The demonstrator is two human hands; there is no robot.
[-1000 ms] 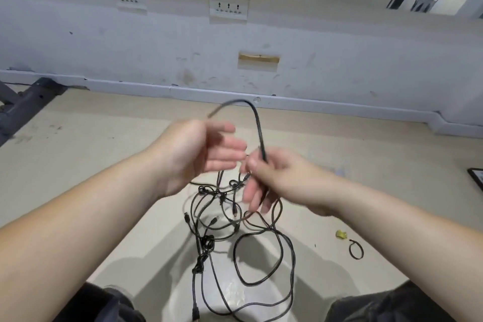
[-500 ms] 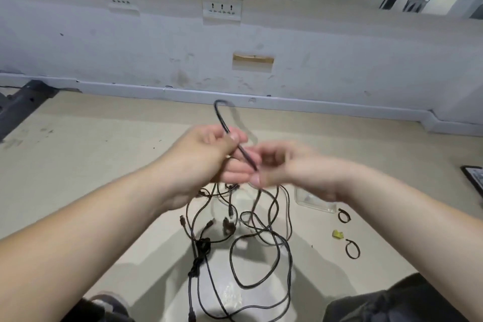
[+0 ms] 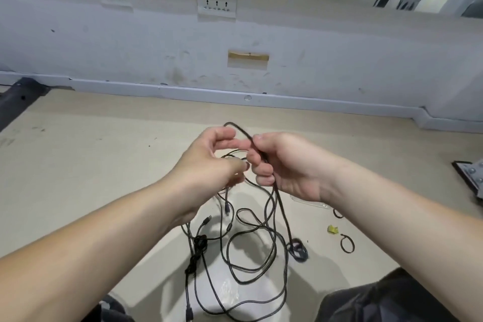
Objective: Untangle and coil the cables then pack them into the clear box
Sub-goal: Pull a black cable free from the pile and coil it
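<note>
A tangle of thin black cables (image 3: 251,240) hangs from my hands to the floor, with a tight knot (image 3: 199,243) on its left side and a small coiled bunch (image 3: 298,249) on its right. My right hand (image 3: 290,167) grips one cable strand in its curled fingers. A short end of that strand (image 3: 235,127) arches up over to my left hand (image 3: 209,162). My left hand's curled, blurred fingers hold strands just beside the right hand. A sliver of the clear box (image 3: 304,200) shows on the floor under my right wrist.
Two black loop ties (image 3: 347,243) and a small yellow scrap (image 3: 332,229) lie on the floor to the right. A white wall with sockets (image 3: 217,5) runs across the back. A dark frame (image 3: 18,97) stands at the far left, a metal plate (image 3: 473,178) at the right edge.
My right hand has closed into a fist around the strand and the raised loop has become shorter. Both hands have come close together, and the tangle has shifted below them.
</note>
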